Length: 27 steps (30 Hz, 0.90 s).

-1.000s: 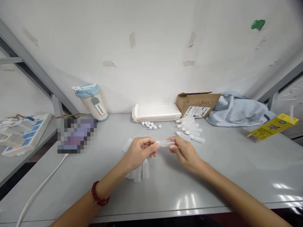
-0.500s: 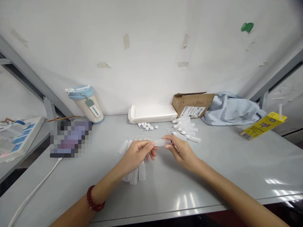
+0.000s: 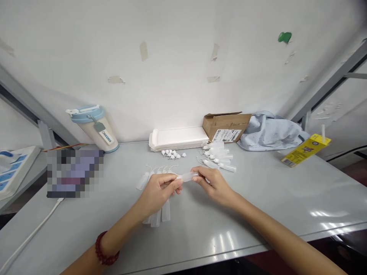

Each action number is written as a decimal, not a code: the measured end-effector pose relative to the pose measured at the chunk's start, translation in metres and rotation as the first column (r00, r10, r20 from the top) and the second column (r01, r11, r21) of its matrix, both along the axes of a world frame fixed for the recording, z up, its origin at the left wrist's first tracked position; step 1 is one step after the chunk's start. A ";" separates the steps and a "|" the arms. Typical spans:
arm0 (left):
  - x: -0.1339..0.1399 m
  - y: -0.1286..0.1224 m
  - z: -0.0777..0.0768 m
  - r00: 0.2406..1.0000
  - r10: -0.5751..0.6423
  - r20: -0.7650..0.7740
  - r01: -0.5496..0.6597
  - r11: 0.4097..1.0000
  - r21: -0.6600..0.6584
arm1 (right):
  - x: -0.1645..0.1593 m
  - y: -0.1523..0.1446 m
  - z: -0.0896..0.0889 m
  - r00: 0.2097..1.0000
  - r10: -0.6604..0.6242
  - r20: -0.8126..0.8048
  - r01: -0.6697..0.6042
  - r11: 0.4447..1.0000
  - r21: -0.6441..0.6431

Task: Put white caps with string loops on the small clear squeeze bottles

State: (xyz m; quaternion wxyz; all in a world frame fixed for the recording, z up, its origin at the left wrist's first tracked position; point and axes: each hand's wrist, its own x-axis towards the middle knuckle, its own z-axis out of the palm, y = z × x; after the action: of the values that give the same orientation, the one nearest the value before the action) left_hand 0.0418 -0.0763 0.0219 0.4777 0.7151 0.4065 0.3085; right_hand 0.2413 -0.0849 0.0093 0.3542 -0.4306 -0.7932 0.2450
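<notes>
A small translucent squeeze bottle (image 3: 187, 177) lies almost level between my two hands above the table. Its left end is pinched by the thumb and fingers of my left hand (image 3: 159, 189). My right hand (image 3: 213, 184) grips the other end between thumb and fingertips. Beside and partly behind my left hand are several similar bottles (image 3: 142, 181) with thin curved spouts. More bottle bodies (image 3: 166, 211) show below that hand, their upper ends hidden. Beyond my right hand, several bottles with curved spouts (image 3: 219, 152) form a loose pile. Small white pointed caps (image 3: 173, 154) sit farther back.
Against the wall are a stack of white trays (image 3: 180, 138), a cardboard box (image 3: 226, 128) and a light blue cloth (image 3: 271, 130). A tumbler (image 3: 96, 128) and a blurred-out device (image 3: 76, 172) with a cable stand left. A yellow drink carton (image 3: 306, 150) tilts at right.
The view has turned slightly right, so the scene sits farther left. My right thumb and fingers have closed more firmly on the bottle's end. Both hands still have the same bottle.
</notes>
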 end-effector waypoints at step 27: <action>0.007 -0.009 -0.001 0.996 0.035 -0.080 -0.034 0.999 0.021 | 0.002 -0.003 0.009 0.997 0.075 -0.035 -0.077 0.995 -0.062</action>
State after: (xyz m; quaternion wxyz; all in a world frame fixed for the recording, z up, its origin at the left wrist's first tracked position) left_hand 0.0490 -0.0854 0.0213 0.4484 0.7246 0.4346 0.2916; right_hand 0.2433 -0.0875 0.0184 0.3437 -0.4069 -0.7950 0.2903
